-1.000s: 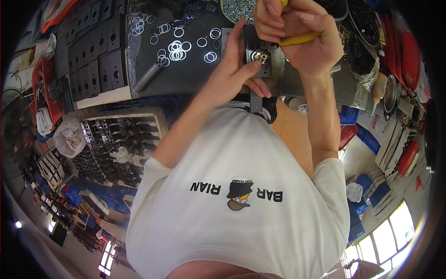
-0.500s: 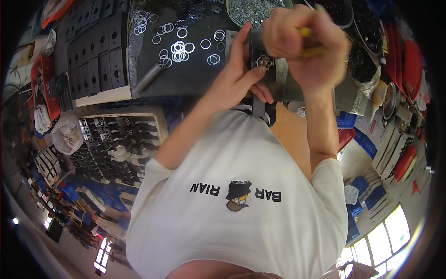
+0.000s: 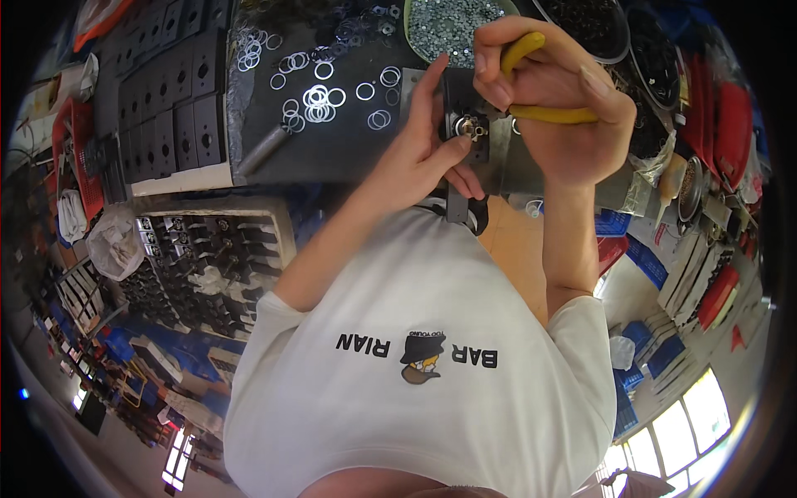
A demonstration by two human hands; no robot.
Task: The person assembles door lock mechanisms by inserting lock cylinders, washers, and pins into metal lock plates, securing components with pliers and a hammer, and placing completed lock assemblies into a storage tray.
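Note:
My left hand (image 3: 413, 159) is closed around a dark metal plate-like part (image 3: 456, 204), its thumb next to a round silver-and-brass fitting (image 3: 471, 128) on the part. The index finger stretches up along the part's left side. Just to the right, my right hand (image 3: 581, 124) grips pliers with yellow handles (image 3: 552, 114). The two handles stand spread apart, with the fingers on the upper one and the lower one across the palm. The pliers' jaws cannot be made out.
Loose silver rings (image 3: 319, 104) and a metal rod (image 3: 264, 149) lie left on the dark bench. Beyond my hands is a green tub (image 3: 413, 37) of small metal pieces. Dark punched plates (image 3: 184, 137) lie in rows at far left; a tray (image 3: 286, 228) of assembled parts sits below.
My right hand has turned and loosened from a tighter, blurred grip, and the yellow handles have spread apart. My left hand keeps its hold on the metal part.

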